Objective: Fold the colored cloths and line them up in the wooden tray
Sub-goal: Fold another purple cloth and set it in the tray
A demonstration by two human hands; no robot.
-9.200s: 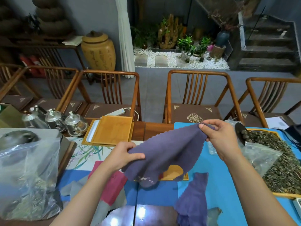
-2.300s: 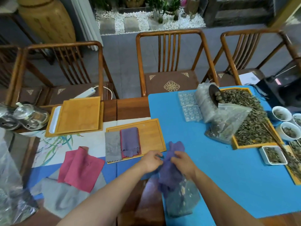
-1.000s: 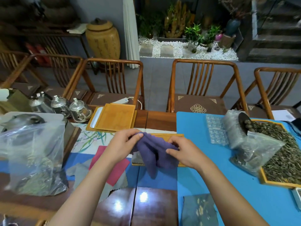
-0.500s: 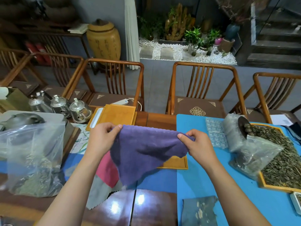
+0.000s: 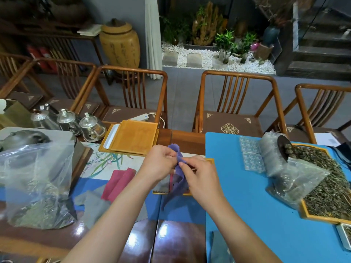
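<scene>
Gathered now, purple cloth [image 5: 179,179] pinched by both hands above blue mat [image 5: 266,215]

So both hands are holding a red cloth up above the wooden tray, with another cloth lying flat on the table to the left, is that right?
Not quite: the head view shows the cloth gripped by the left hand and right hand is a purple cloth, not red. The red cloth is the one lying on the table to the left. The held cloth does hang above the shallow wooden tray.
</scene>
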